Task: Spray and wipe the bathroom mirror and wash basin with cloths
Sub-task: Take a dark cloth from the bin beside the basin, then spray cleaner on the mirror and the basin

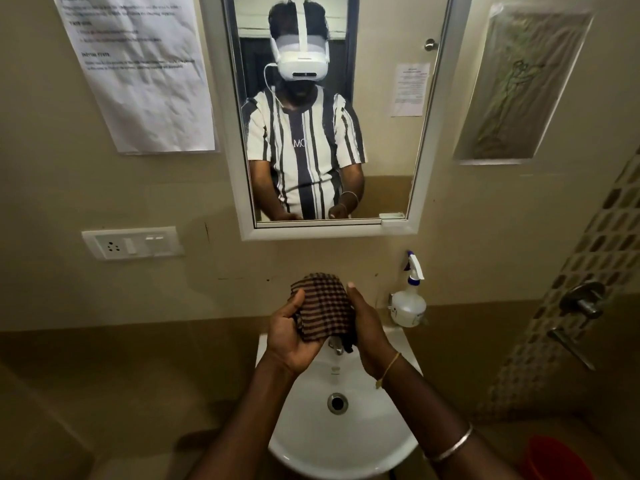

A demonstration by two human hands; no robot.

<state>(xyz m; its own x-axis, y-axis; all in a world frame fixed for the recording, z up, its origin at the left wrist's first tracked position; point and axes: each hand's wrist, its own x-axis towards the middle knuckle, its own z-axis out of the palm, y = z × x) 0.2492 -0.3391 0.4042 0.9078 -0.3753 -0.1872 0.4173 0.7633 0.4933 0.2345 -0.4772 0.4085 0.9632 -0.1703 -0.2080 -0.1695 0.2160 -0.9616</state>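
– Well, what is seen on the left?
– A paper (138, 71) is stuck on the wall, and a socket (132, 242) is set below it.
– And in the middle?
– The cloth (323, 310) is held up over the basin (341, 441), just above the tap (336, 346). It is dark, checked and bunched. It is gripped on one side by the left hand (291, 337), with the fingers curled round it and the thumb up. It is gripped on the other side by the right hand (367, 327), with the thumb laid near the top edge. How the other right fingers lie cannot be told, as they are hidden behind the cloth.
– Where is the mirror (381, 150)?
– It is hung on the wall above the hands, well apart from the cloth.
– And on the right?
– A spray bottle (408, 303) is stood by the basin's back right corner, near the right hand but apart from it. A red bucket (550, 459) is seen low down.
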